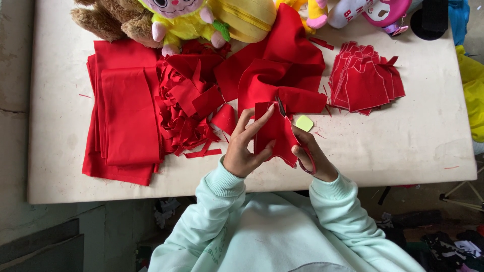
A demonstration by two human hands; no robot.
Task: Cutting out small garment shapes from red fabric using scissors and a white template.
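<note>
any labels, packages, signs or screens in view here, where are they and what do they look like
white plush toy: far edge of the table, right of centre, white body with dark pink lettering printed on it, beside a pink part
pale green sleeve: faint small print near the left forearm
no packages, signs or screens in view

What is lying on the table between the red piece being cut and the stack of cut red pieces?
In the head view, a small yellow-green chalk block lies between the red piece and the stack of cut pieces.

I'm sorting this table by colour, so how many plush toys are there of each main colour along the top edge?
Brown plush toy: 1
Yellow plush toys: 3
White and pink plush toy: 1
Total: 5
</note>
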